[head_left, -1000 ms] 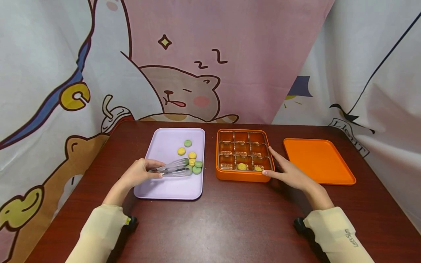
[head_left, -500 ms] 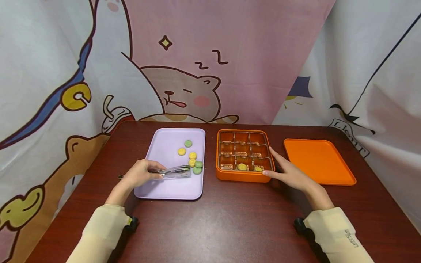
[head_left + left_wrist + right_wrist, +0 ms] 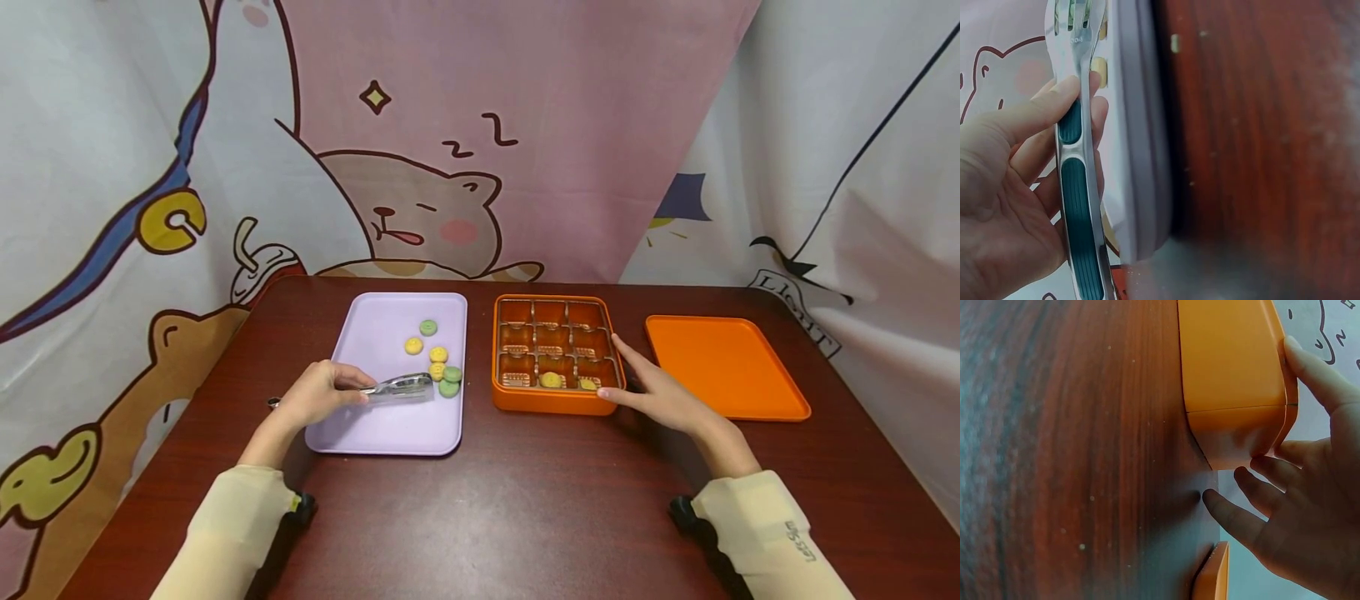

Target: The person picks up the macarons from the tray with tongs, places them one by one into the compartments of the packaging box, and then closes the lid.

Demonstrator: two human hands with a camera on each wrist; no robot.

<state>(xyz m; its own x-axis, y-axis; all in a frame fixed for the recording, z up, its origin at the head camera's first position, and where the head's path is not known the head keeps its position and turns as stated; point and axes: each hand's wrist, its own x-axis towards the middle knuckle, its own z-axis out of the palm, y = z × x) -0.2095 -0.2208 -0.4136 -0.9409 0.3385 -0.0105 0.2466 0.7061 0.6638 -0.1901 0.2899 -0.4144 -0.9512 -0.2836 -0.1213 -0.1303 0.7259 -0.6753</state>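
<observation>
My left hand point(image 3: 318, 396) pinches a pair of metal tongs point(image 3: 403, 386) with green grips point(image 3: 1080, 212) low over the lilac tray point(image 3: 375, 333). Through the slots of the tongs' head point(image 3: 1074, 14), something green shows in the left wrist view; the tongs' tips look nearly together. Just past them lie several round yellow cookies point(image 3: 438, 355) and green cookies point(image 3: 449, 388). My right hand point(image 3: 660, 396) touches the near right corner of the orange box point(image 3: 551, 402), thumb at the rim and fingers spread fairly straight. A yellow cookie point(image 3: 551, 380) sits in a front compartment, another in the front right one.
The box has a clear divided insert point(image 3: 552, 340). To its right lies a flat orange lid point(image 3: 727, 367) on the dark wooden table point(image 3: 480, 517). A cartoon-printed cloth point(image 3: 562, 167) hangs behind the table.
The tongs' arms have come together near the green cookies, and fewer green cookies show beside them. My right hand has stayed at the box corner.
</observation>
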